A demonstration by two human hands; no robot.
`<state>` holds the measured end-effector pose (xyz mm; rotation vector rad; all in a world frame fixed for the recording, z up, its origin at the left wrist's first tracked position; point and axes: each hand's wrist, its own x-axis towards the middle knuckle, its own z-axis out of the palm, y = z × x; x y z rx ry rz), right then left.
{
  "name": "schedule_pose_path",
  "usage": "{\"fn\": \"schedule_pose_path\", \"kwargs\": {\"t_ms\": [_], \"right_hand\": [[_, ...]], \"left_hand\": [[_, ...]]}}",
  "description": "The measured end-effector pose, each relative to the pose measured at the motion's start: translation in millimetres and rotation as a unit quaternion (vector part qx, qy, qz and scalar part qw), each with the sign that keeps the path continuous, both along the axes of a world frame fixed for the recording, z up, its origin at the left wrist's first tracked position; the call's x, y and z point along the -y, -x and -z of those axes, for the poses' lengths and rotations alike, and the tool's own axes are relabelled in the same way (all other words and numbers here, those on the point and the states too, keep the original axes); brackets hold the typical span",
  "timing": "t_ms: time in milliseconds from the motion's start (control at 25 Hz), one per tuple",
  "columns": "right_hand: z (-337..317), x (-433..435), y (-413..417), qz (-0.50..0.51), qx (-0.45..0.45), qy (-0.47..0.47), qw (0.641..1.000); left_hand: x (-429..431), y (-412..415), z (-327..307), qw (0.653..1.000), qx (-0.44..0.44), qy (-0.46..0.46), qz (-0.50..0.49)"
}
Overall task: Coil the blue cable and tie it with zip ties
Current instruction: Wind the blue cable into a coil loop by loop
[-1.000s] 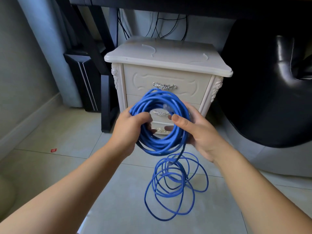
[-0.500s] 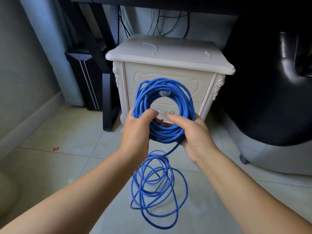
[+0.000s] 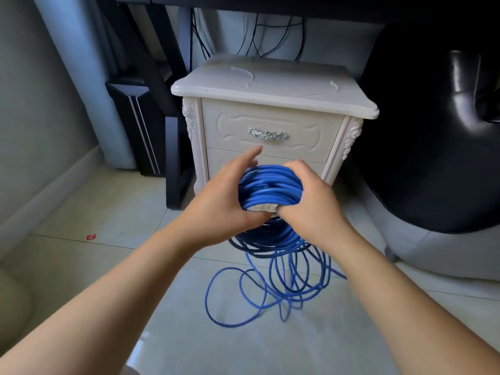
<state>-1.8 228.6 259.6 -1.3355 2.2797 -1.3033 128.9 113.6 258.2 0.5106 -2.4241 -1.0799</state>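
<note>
Coil of blue cable [image 3: 270,185], thick and round, sits at the centre of the frame before a cream bedside cabinet [image 3: 270,85]. Coiling looks partly done: loose loops hang beneath it and lie tangled on the tiled floor [image 3: 108,212]. Best handling, probably: one hand pins the bundle while the other lifts slack in even loops, letting twists fall out. The coil lies between both hands. The right hand [image 3: 311,207] curls around its right side; the left hand [image 3: 227,204] lies against its left side, fingers raised and blurred, grip unclear.
</note>
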Motion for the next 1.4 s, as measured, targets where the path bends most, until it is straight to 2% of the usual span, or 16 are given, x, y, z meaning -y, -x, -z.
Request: {"fn": "schedule_pose_path", "kwargs": {"t_ms": [120,240,320,520,680,800,880,1040,1120,1240,1360,1400], "right_hand": [[-1,1,-5,-0.027,-0.022,-0.001,0.999],[-11,-2,-1,-0.034,0.051,0.019,0.998],[-17,-6,6,-0.043,0.119,0.010,0.992],[-10,-13,7,-0.064,0.325,0.010,0.944],[-2,-4,-2,-0.045,0.386,0.071,0.918],[-2,3,-11,-0.005,0.396,0.132,0.909],[-5,3,-11,0.021,0.402,0.159,0.902],[-7,1,2,0.060,0.379,0.176,0.906],[-8,-2,6,0.061,0.308,0.142,0.939],[-8,-5,6,0.047,0.168,0.055,0.983],[-12,-8,2,-0.006,0.049,-0.029,0.998],[-13,-9,-1,-0.031,0.024,-0.059,0.997]], "left_hand": [[-1,6,3,0.997,0.023,0.000,-0.070],[-1,10,1,0.990,-0.013,-0.064,-0.123],[0,10,0,0.981,-0.043,-0.146,-0.124],[6,6,-4,0.927,-0.136,-0.305,-0.171],[3,7,-4,0.882,-0.169,-0.392,-0.200],[-8,12,-2,0.844,-0.187,-0.464,-0.195],[-10,12,-5,0.846,-0.165,-0.485,-0.145],[3,4,-10,0.908,-0.038,-0.414,-0.047],[12,1,-9,0.936,-0.041,-0.347,-0.044],[17,-1,-3,0.980,-0.035,-0.192,-0.038],[10,0,1,0.999,0.006,-0.043,0.004],[7,1,1,1.000,0.016,-0.019,0.012]]}}
